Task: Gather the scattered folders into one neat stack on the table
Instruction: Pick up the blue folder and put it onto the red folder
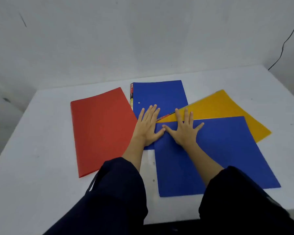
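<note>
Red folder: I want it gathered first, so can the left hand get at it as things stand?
Probably yes. The red folder lies uncovered just beside the left hand, which rests flat and holds nothing; no other folder lies on it.

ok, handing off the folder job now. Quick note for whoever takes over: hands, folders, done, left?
Left hand: flat and open, palm down on the far blue folder.
Right hand: flat and open on the near blue folder, fingers reaching onto the yellow folder. Neither hand grips anything.
Folders: fanned out on the white table. The red folder lies at the left. The near blue overlaps the yellow and the far blue.
Done: no stack yet.
Left: gather all four, square the edges.
</note>
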